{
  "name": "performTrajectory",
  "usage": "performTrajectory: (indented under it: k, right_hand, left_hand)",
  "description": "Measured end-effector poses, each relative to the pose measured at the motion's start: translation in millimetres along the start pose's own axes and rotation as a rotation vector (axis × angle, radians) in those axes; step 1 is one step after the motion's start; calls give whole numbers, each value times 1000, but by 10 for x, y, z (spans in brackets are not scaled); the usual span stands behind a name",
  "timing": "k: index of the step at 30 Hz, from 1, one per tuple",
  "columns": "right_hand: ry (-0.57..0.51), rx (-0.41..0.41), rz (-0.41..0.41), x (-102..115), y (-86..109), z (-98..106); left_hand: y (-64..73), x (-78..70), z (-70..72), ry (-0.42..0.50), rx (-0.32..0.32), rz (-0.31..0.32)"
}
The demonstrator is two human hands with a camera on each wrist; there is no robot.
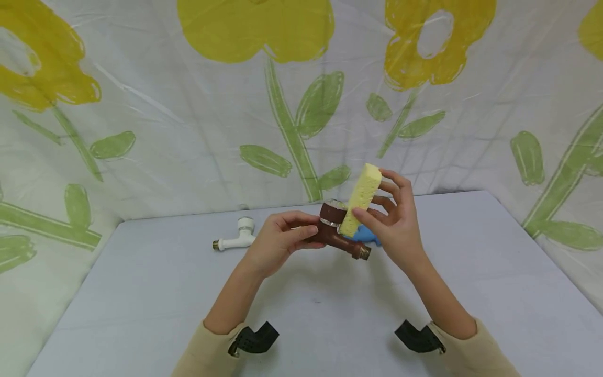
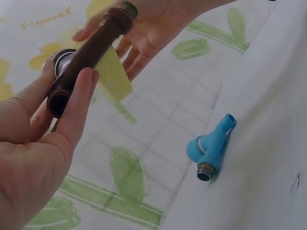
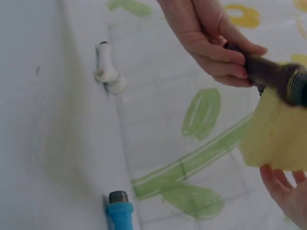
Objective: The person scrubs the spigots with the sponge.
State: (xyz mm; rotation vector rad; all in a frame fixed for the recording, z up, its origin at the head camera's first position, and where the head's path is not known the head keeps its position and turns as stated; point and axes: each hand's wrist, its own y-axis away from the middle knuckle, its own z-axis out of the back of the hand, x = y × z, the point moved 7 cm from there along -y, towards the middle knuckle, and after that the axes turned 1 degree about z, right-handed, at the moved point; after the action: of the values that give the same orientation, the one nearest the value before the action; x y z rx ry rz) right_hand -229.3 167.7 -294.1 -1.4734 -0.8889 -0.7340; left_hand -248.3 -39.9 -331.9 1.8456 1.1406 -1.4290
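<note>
In the head view my left hand (image 1: 280,242) grips one end of a brown faucet (image 1: 338,240), raised above the table with its threaded metal end toward the right. My right hand (image 1: 399,225) holds a yellow sponge (image 1: 361,199) between thumb and fingers. The sponge's lower part lies against the faucet beside its round knob (image 1: 333,212). Seen from the left wrist, the faucet's open pipe end (image 2: 58,103) sits between my left thumb and fingers, with the sponge (image 2: 114,76) behind it. The right wrist view shows the sponge (image 3: 276,134) under the faucet (image 3: 268,74).
On the table (image 1: 155,283) lie a white faucet (image 1: 241,236) at the back left and a blue faucet (image 1: 365,235), partly hidden behind the sponge and brown faucet. A white sheet (image 1: 188,131) painted with flowers hangs along the back and sides.
</note>
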Motion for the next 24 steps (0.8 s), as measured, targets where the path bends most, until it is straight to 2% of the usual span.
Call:
performTrajectory:
  k: [2,4,10,12,15,17,24]
  right_hand:
    - [117,-11,31,38,4,0]
    - [247,2,98,99,10,-7]
    - [721,107,443,349,43,-74]
    - [836,170,523,388,59,-120]
    - [924,262,589,403,84,-194]
    - [953,299,602,403,96,-222]
    - [1013,320,610,426,127,-246]
  left_hand:
    - [-7,4,8,-19,-21,8]
    - [-9,-4,9,-47,-41,6]
    - [3,-60,-7,-124,-90,-11]
    - [8,-82,5,-152,-115,-8]
    - [16,-117,60,-185,-155,-7]
    - [23,-135,101,-203,-169,-10]
    - [37,-146,127,-257,-153,-27]
